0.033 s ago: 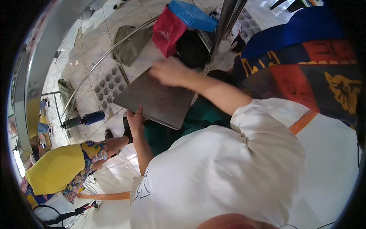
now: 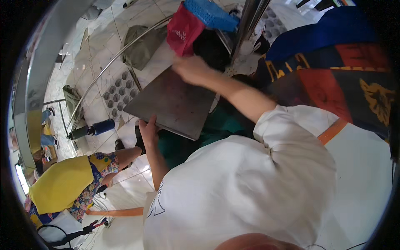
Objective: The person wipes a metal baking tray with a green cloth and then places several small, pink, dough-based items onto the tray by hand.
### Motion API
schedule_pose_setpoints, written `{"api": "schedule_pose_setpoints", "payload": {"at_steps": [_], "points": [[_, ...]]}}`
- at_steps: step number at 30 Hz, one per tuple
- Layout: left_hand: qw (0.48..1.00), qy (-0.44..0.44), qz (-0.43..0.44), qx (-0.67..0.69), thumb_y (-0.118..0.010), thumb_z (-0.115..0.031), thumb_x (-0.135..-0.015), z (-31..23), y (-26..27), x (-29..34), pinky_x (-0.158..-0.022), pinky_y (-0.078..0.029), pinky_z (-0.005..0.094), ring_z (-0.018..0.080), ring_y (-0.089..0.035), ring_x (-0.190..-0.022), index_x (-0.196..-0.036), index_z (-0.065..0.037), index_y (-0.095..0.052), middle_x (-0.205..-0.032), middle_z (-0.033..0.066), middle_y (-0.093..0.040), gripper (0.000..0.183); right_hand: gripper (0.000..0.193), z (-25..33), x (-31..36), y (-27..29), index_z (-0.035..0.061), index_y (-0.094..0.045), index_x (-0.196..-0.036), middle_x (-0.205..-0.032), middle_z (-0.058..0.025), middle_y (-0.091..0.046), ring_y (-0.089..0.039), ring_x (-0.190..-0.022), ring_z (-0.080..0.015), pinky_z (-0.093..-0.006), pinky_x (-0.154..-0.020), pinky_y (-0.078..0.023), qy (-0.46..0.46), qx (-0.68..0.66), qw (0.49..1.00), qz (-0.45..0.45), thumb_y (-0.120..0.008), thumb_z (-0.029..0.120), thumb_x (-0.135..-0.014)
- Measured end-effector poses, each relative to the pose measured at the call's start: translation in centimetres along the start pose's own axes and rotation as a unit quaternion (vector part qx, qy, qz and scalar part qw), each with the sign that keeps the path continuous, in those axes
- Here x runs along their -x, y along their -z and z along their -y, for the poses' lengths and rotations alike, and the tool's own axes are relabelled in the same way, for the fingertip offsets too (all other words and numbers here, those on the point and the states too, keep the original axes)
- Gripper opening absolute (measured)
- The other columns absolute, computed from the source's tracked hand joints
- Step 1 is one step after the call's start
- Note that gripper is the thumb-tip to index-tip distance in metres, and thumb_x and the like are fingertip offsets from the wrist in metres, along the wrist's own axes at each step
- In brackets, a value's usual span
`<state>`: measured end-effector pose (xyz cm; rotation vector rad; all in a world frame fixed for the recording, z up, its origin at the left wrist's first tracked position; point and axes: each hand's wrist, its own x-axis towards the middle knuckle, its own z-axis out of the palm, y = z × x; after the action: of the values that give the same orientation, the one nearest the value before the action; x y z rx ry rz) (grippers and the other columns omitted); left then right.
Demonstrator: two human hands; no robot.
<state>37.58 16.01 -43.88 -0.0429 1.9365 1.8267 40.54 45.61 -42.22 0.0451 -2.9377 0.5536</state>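
A flat dark grey sheet (image 2: 175, 102), roughly square and metal-looking, lies tilted over my lap, with a few small dark spots and faint reddish patches on its face. At its near left edge my left hand (image 2: 149, 130) is closed, thumb on top and fingers underneath. Over the sheet's far edge is my right hand (image 2: 191, 70), curled and blurred by motion. Whatever sits in its fingers, if anything, is hidden. Green cloth (image 2: 223, 121) covers my lap below the sheet.
A red bag (image 2: 183, 31) and a blue perforated basket (image 2: 212, 16) stand beyond my right hand, near a metal post (image 2: 250, 25). Left lie a tray with round cups (image 2: 121, 93) and an olive bag (image 2: 141, 48). People in yellow (image 2: 62, 183) and dark patterned clothes (image 2: 325, 83) flank me.
My right hand has shifted slightly away and to the right, toward the sheet's far edge. My left hand keeps its place on the near left edge.
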Motion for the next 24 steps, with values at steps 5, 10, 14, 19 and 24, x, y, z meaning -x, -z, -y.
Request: {"api": "schedule_pose_setpoints", "payload": {"at_steps": [5,10,14,19,24], "points": [[0.999,0.032,0.014,0.0,-0.065,-0.009,-0.087,0.3,0.0,0.0,-0.068,-0.053,0.027,0.0161,-0.061,-0.089,-0.124,-0.003,-0.046,-0.109,0.0079,-0.06,0.043,0.023,-10.4,0.7,-3.3,0.0046,-0.069,-0.097,-0.105,-0.0185,-0.066,-0.064,-0.098,-0.0347,-0.0477,-0.079,-0.052,-0.307,-0.018,0.932,0.191,-0.063,0.014,-0.077],[0.999,0.037,-0.002,-0.026,-0.068,-0.012,-0.086,2.2,2.0,-0.4,-0.067,-0.052,0.0256,0.0155,-0.061,-0.089,-0.126,-0.004,-0.045,-0.109,0.0064,-0.06,0.047,0.037,-14.8,0.6,-7.5,-0.0062,-0.059,-0.113,-0.103,-0.0249,-0.064,-0.065,-0.092,-0.0374,-0.0467,-0.077,-0.052,-0.369,0.035,0.91,0.183,-0.052,0.006,-0.078],[0.998,0.046,-0.046,-0.022,-0.069,-0.012,-0.085,2.1,2.5,0.6,-0.065,-0.051,0.0255,0.0143,-0.06,-0.09,-0.126,-0.005,-0.046,-0.109,0.0051,-0.059,0.048,0.035,-14.9,0.2,-8.9,-0.0054,-0.057,-0.116,-0.113,-0.0244,-0.059,-0.062,-0.099,-0.0346,-0.046,-0.082,-0.05,-0.386,-0.109,0.855,0.33,-0.05,0.006,-0.083],[0.995,0.062,-0.06,-0.059,-0.07,-0.01,-0.084,4.5,6.2,1.0,-0.071,-0.051,0.0289,0.0169,-0.058,-0.096,-0.128,-0.006,-0.045,-0.112,0.0065,-0.058,0.051,0.028,-18.1,-0.3,-15.4,0.0016,-0.064,-0.11,-0.11,-0.0221,-0.061,-0.061,-0.101,-0.0346,-0.0467,-0.086,-0.049,-0.411,-0.114,0.875,0.23,-0.053,0.012,-0.087],[0.995,0.073,-0.062,-0.034,-0.069,-0.007,-0.083,3.8,5.2,0.5,-0.081,-0.049,0.0324,0.0196,-0.056,-0.1,-0.13,-0.006,-0.043,-0.115,0.0086,-0.056,0.054,0.041,-25.2,-5.6,-20.6,0.0108,-0.057,-0.12,-0.101,-0.0099,-0.066,-0.066,-0.083,-0.0255,-0.0373,-0.067,-0.053,-0.224,-0.187,0.907,-0.304,-0.062,0.021,-0.081]]}}
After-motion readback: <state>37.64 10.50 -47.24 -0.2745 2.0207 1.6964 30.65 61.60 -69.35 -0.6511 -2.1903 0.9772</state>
